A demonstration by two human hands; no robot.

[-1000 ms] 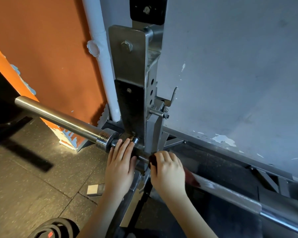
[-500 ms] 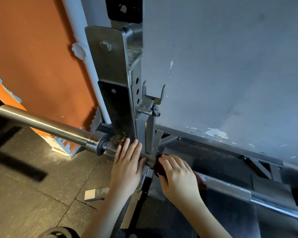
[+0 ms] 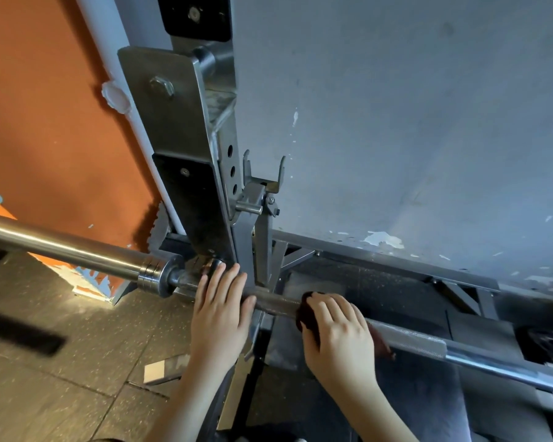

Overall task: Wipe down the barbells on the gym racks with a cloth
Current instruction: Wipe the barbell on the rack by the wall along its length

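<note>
A steel barbell runs from the left edge down to the right, lying low on the grey rack upright. Its thick sleeve sticks out to the left of the collar. My left hand rests flat on the shaft just right of the collar, fingers straight. My right hand grips a dark red cloth wrapped round the shaft a little further right. The cloth's tail pokes out beyond that hand on the knurled part.
A grey wall stands close behind the bar, with an orange wall and a white pipe to the left. An empty J-hook sits on the upright above the bar. A dark weight plate lies at the right edge. Speckled floor tiles lie below left.
My right hand has slid the cloth rightward along the shaft, away from the upright. The gap between my hands has widened. The view has shifted right.
</note>
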